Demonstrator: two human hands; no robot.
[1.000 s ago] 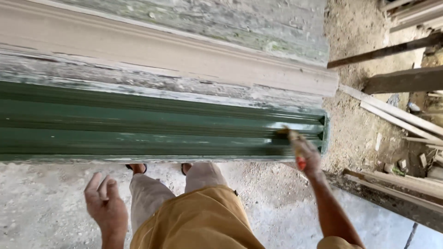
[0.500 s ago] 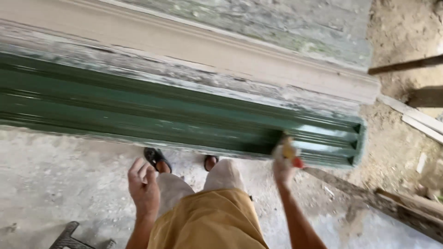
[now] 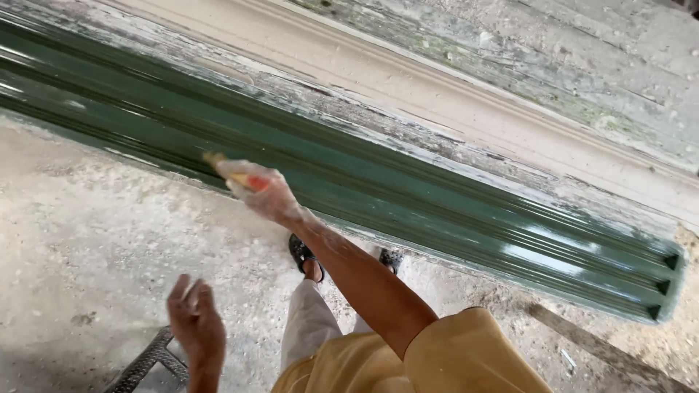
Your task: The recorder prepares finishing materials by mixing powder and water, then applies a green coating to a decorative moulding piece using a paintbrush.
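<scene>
**Brush on the green board**

The right hand (image 3: 266,191) is closed around a brush (image 3: 231,175). The fingers are wrapped tight on its handle, which shows a bit of red. The brush points up and to the left, away from the person, and its tip touches the near edge of the board (image 3: 408,196).

The board is long and green, with grooves running all the way down it. The paint looks wet and shiny. The board runs from the top left down to the lower right, where its cut end shows three dark notches. Behind it lies a pale beam (image 3: 437,94) with old paint flaking off. It runs the same way and sits right against the green one.

The left hand (image 3: 195,320) hangs low over the floor (image 3: 80,240). It holds nothing, and its fingers are loosely spread. Just below it a dark metal grid (image 3: 149,360) pokes in from the bottom edge.

The person's feet in dark sandals (image 3: 302,251) stand close to the board's near edge. The floor is grey, rough and dusty. There is lots of open room to the left. A thin wooden strip (image 3: 590,349) lies on the ground at the lower right.
</scene>
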